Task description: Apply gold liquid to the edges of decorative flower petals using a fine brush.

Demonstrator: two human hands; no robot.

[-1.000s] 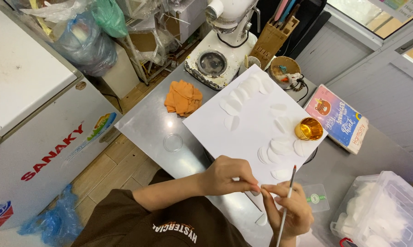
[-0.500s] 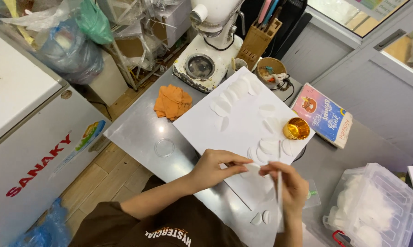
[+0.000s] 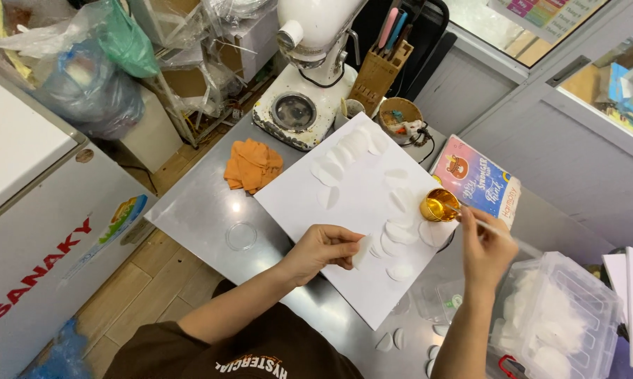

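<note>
I see the grey steel counter (image 3: 197, 210) carrying a white paper sheet (image 3: 358, 196) strewn with pale petals. My left hand (image 3: 323, 249) pinches a white oval petal piece (image 3: 362, 251) over the sheet's near edge. My right hand (image 3: 486, 245) grasps a thin brush (image 3: 492, 228), its tip in the small gold cup (image 3: 439, 205).
</note>
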